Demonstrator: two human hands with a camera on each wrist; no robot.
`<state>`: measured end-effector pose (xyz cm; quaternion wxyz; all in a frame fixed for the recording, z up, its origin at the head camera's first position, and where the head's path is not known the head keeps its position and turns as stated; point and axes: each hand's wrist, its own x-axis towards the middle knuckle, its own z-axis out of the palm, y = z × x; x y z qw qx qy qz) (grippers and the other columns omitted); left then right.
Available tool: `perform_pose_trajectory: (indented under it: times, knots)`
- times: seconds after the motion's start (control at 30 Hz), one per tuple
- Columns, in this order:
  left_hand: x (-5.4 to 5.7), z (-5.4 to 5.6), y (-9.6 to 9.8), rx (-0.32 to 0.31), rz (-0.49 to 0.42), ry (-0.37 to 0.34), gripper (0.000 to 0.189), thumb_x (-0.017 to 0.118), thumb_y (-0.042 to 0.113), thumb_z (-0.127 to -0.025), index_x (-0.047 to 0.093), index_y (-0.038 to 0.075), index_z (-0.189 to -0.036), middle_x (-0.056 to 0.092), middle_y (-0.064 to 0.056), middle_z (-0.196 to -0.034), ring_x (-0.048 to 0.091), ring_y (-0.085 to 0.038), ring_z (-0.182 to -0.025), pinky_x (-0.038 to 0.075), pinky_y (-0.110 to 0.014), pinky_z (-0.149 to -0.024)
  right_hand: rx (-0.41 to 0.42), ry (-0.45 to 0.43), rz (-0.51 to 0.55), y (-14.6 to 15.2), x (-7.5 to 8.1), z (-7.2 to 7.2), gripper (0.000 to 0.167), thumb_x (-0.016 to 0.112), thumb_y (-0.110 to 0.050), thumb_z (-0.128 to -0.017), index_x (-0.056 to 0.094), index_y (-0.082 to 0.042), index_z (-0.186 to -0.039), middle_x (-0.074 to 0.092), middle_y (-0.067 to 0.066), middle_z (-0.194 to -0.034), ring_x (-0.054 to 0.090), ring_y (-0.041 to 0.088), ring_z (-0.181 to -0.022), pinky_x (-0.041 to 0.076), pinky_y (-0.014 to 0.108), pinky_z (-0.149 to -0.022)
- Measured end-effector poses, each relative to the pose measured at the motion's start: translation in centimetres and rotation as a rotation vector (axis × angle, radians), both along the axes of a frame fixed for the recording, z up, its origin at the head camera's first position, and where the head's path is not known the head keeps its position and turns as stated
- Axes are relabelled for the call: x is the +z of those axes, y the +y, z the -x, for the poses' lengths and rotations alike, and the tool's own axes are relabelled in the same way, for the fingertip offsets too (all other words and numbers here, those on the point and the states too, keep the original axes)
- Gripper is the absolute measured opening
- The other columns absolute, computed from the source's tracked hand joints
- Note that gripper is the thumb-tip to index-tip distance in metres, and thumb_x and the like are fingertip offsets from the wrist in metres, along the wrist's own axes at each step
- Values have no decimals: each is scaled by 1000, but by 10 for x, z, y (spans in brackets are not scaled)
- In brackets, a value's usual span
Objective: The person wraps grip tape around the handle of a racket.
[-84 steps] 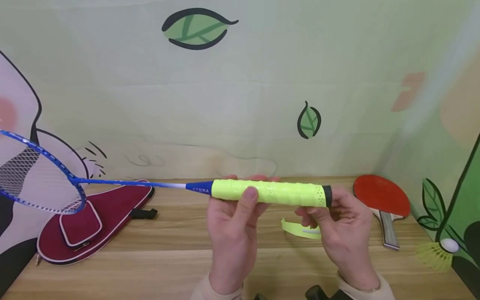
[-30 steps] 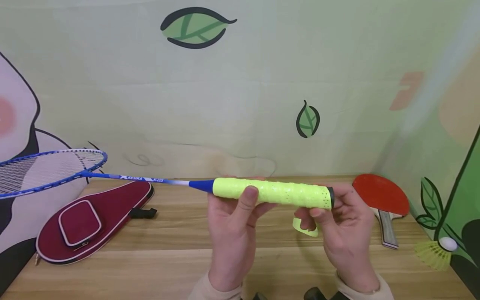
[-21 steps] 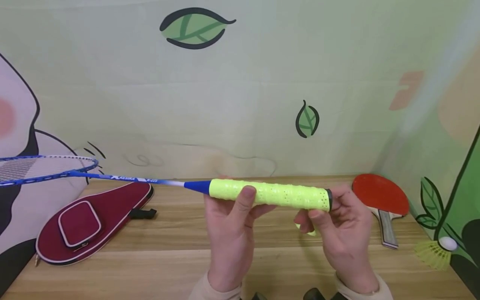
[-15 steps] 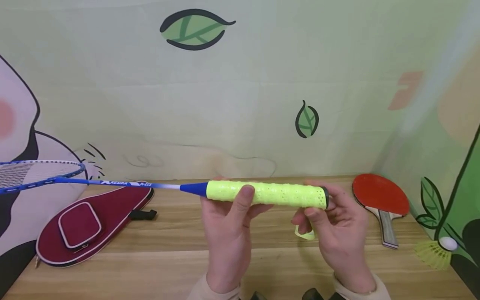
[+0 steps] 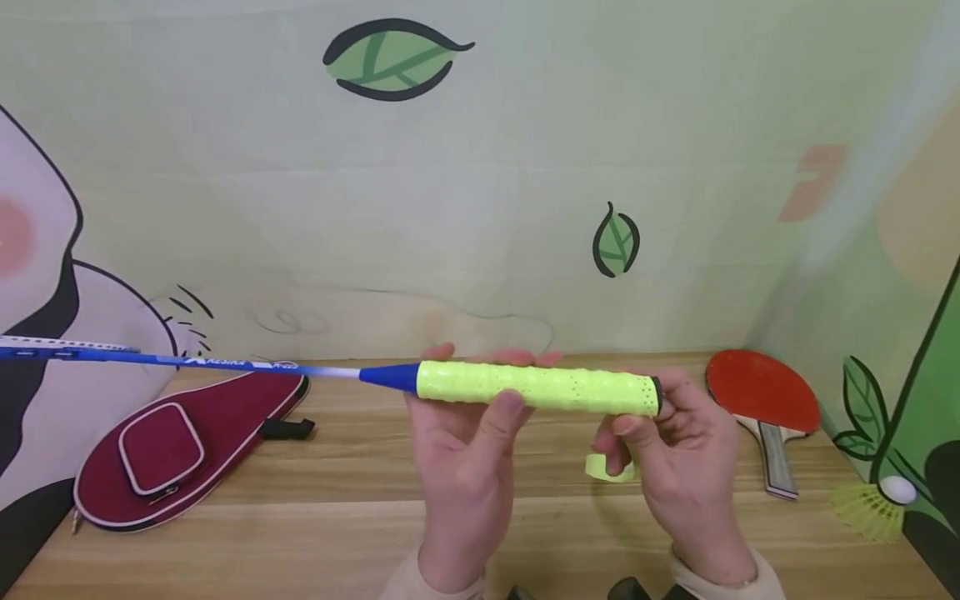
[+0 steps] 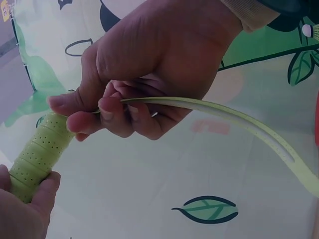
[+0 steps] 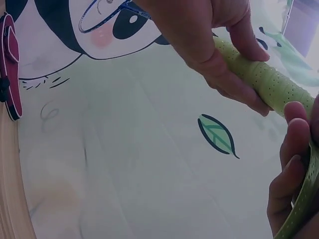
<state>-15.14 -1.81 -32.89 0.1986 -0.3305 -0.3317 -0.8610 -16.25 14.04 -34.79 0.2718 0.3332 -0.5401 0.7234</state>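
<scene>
A blue badminton racket (image 5: 388, 377) is held level above the table in the head view, its head nearly edge-on at the left. Yellow-green perforated overgrip tape (image 5: 577, 389) covers its handle down to the black end cap (image 5: 657, 397). My left hand (image 5: 465, 475) holds the wrapped handle near the cone, thumb in front and fingers behind. At the cap end, my right hand (image 5: 686, 467) pinches the tape against the handle. From its fingers a loose tape tail (image 6: 234, 118) with a pale strip along it curves away in the left wrist view.
A maroon racket case (image 5: 247, 417) with a front pocket lies at the left of the wooden table (image 5: 300, 533). To the right are a red table tennis bat (image 5: 765, 389) and a yellow shuttlecock (image 5: 873, 508). A printed cloth (image 5: 510, 183) hangs behind.
The racket has turned about its length, its head going from showing the strings to nearly edge-on. My left thumb has slid lower on the handle. The tape tail below my right hand has shifted.
</scene>
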Motion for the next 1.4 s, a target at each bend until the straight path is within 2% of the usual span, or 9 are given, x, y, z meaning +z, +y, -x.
perform_pose_trajectory:
  times: [0.13,0.3,0.43,0.6,0.73,1.0,1.23,1.4]
  knots:
    - [-1,1,2,43,-4,-27,46,50,-9,-96,34,17,-131,64,-14,-112,65,-37,-104,53,-49,-92,15,-1,-3,0,0,0,25,71,0,-85,57,14,-101,69,10,-71,59,14,-48,51,21,-42]
    - [-1,0,3,49,-2,-56,37,51,-5,-97,38,13,-126,66,-13,-109,66,-37,-103,54,-49,-88,31,7,25,0,1,1,28,73,-5,-82,55,13,-95,71,12,-72,63,14,-50,52,22,-42]
    - [0,-1,2,40,-3,-154,28,54,-2,-97,39,7,-118,67,-12,-106,66,-38,-102,56,-47,-85,23,-2,24,0,2,0,28,72,-5,-83,56,12,-97,72,12,-75,65,15,-52,52,22,-42]
    - [2,-2,1,70,-37,-266,25,55,-3,-96,39,7,-113,67,-13,-104,67,-37,-101,57,-45,-84,29,-7,-41,-2,4,-2,22,60,2,-93,56,13,-111,73,11,-80,63,16,-52,44,25,-38]
    - [2,-1,0,99,-46,-278,24,55,-4,-96,40,5,-112,68,-14,-103,67,-38,-101,57,-46,-83,56,-21,-69,-2,5,-3,27,51,6,-97,53,14,-122,73,11,-85,64,16,-54,44,25,-38]
    - [2,-3,4,75,-51,-324,24,57,-2,-96,41,3,-114,68,-13,-100,69,-31,-94,58,-48,-79,114,-10,17,-1,4,-1,17,57,8,-93,56,12,-108,73,14,-84,64,17,-51,45,25,-40]
    - [1,-2,5,82,-63,-322,23,56,-2,-96,42,2,-113,67,-13,-99,69,-25,-90,58,-47,-78,171,-15,29,-2,5,-1,39,56,8,-94,46,16,-130,73,15,-86,63,17,-51,47,25,-40]
    - [0,-2,7,83,-79,-304,24,55,-4,-96,41,1,-115,66,-13,-99,68,-24,-92,58,-47,-78,215,-28,33,-1,5,-1,39,53,9,-94,44,18,-132,73,15,-88,62,16,-51,51,22,-46]
